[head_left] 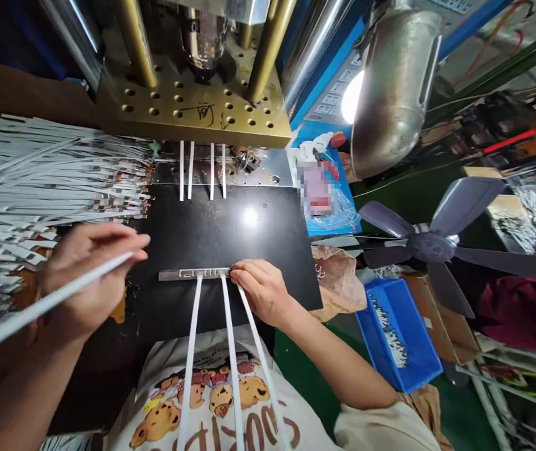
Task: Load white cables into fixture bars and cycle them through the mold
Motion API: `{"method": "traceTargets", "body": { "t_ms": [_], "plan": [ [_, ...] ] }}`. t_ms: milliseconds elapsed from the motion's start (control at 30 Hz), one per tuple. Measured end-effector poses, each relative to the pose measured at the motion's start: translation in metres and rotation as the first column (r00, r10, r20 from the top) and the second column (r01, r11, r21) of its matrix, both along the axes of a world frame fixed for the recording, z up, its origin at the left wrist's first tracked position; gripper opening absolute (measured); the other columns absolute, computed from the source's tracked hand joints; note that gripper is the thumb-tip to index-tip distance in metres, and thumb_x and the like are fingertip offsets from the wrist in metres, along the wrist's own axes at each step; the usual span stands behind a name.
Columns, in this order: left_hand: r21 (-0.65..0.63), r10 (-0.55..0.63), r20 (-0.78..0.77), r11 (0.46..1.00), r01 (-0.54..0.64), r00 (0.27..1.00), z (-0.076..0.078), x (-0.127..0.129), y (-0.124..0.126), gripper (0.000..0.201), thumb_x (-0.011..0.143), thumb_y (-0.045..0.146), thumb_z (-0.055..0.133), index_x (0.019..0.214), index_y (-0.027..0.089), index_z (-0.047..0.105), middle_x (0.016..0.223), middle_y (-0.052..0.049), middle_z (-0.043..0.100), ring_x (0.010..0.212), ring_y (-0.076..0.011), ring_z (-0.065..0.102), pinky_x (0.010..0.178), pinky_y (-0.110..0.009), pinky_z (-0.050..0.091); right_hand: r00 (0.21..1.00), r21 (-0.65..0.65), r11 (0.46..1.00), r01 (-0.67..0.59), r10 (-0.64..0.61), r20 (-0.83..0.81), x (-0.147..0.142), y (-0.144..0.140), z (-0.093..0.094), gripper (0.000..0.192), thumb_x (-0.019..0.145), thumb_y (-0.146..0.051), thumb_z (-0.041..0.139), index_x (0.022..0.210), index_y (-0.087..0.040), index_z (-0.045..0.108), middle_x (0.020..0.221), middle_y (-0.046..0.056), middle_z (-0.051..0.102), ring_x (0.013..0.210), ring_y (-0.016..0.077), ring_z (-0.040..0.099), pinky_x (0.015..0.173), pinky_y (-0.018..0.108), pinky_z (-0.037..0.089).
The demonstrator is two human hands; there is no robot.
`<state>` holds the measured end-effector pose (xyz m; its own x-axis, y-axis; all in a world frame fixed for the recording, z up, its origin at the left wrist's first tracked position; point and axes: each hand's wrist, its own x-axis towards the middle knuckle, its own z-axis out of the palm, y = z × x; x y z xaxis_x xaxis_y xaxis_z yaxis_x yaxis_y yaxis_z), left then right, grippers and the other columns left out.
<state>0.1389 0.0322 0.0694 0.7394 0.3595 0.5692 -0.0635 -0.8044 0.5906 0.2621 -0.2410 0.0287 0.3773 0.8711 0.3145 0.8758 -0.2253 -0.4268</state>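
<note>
My left hand (86, 282), slightly blurred, is raised at the left with its fingers closed on a long white flat strip (46, 305), which slants down to the left edge. My right hand (261, 289) pinches the upper end of another flat strip (254, 332) against the right end of a narrow slotted metal bar (168, 275). Its fingertips hide that end. Two more white strips, a left one (191, 344) and a middle one (231, 351), run from slots in the bar down over my lap. The bar lies across a black work plate (192, 235).
A press with a thick brass plate (164, 128) and posts stands ahead; several short strips (182, 172) stick out beneath it. Many strips are heaped (56, 169) at left. At right are a metal duct (392, 94), a fan (430, 246) and a blue bin (418, 332).
</note>
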Motion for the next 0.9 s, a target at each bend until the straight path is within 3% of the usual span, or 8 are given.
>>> {"method": "traceTargets", "body": {
  "t_ms": [67,133,267,500,667,767,833,900],
  "plan": [
    [0.094,-0.186,-0.027,0.978,0.188,0.982,-0.013,-0.009,-0.018,0.030,0.084,0.009,0.070,0.106,0.028,0.072,0.099,-0.001,0.075,0.080,-0.0173,0.072,0.074,-0.032,0.061,1.000,0.037,0.999,-0.014,0.014,0.005,0.001,0.000,-0.004,0.019,0.101,-0.015,0.046,0.098,-0.016,0.065,0.102,0.009,0.074,0.095,0.0194,0.068,0.080,0.032,0.051],
    [0.112,-0.276,-0.065,0.953,0.282,0.959,-0.024,-0.014,-0.030,0.030,0.085,0.005,0.067,0.108,0.023,0.070,0.093,-0.002,0.075,0.083,-0.0181,0.073,0.080,-0.034,0.060,0.999,0.064,0.997,-0.037,0.038,-0.005,0.001,0.000,-0.006,0.020,0.101,-0.015,0.046,0.099,-0.017,0.065,0.102,0.009,0.074,0.096,0.0195,0.067,0.081,0.032,0.050],
    [0.081,-0.299,-0.154,0.946,0.314,0.942,-0.036,-0.016,-0.039,0.010,0.092,0.011,0.063,0.096,0.019,0.068,0.098,-0.006,0.074,0.095,-0.0188,0.071,0.088,-0.036,0.056,0.997,0.110,0.992,-0.070,0.071,-0.005,0.004,0.002,-0.007,0.018,0.101,-0.013,0.046,0.102,-0.016,0.064,0.102,0.011,0.073,0.095,0.0203,0.067,0.081,0.032,0.049],
    [0.158,-0.313,-0.318,0.913,0.375,0.895,-0.021,-0.012,-0.039,0.006,0.094,0.012,0.060,0.096,0.015,0.065,0.095,-0.007,0.073,0.090,-0.0190,0.069,0.084,-0.035,0.051,0.995,0.149,0.984,-0.095,0.096,-0.002,0.006,0.011,-0.010,0.016,0.099,-0.010,0.049,0.102,-0.015,0.063,0.100,0.012,0.073,0.092,0.0221,0.067,0.077,0.034,0.049],
    [0.187,-0.294,-0.298,0.915,0.358,0.908,-0.021,-0.010,-0.043,0.006,0.093,0.012,0.060,0.091,0.015,0.065,0.089,-0.005,0.073,0.086,-0.0191,0.069,0.078,-0.034,0.050,0.996,0.091,0.993,-0.077,0.081,-0.035,0.008,0.009,-0.003,0.017,0.101,-0.013,0.048,0.101,-0.018,0.064,0.101,0.010,0.073,0.092,0.0209,0.067,0.077,0.033,0.050],
    [0.171,-0.304,-0.325,0.912,0.372,0.896,-0.021,-0.014,-0.042,0.010,0.094,0.013,0.057,0.088,0.015,0.064,0.083,-0.003,0.070,0.081,-0.0176,0.067,0.076,-0.034,0.050,0.957,-0.078,0.961,-0.267,0.254,-0.138,0.033,0.011,0.015,0.022,0.100,-0.011,0.046,0.103,-0.019,0.066,0.100,0.008,0.072,0.086,0.0181,0.067,0.076,0.030,0.052],
    [0.147,-0.372,-0.348,0.885,0.442,0.861,-0.019,-0.009,-0.033,0.012,0.095,0.012,0.055,0.090,0.015,0.065,0.085,-0.004,0.070,0.082,-0.0168,0.067,0.077,-0.033,0.052,0.929,-0.161,0.921,-0.355,0.328,-0.172,0.066,0.023,0.029,0.024,0.098,-0.011,0.047,0.107,-0.020,0.067,0.101,0.006,0.072,0.085,0.0174,0.068,0.076,0.029,0.053],
    [0.107,-0.491,-0.377,0.820,0.563,0.786,-0.015,0.009,-0.012,0.019,0.095,0.010,0.051,0.102,0.017,0.067,0.100,-0.006,0.071,0.095,-0.0174,0.068,0.084,-0.033,0.055,0.975,-0.209,0.953,-0.222,0.210,-0.078,0.109,0.048,0.041,0.022,0.097,-0.014,0.050,0.110,-0.019,0.067,0.101,0.008,0.072,0.089,0.0204,0.068,0.079,0.031,0.054]
  ]
}}
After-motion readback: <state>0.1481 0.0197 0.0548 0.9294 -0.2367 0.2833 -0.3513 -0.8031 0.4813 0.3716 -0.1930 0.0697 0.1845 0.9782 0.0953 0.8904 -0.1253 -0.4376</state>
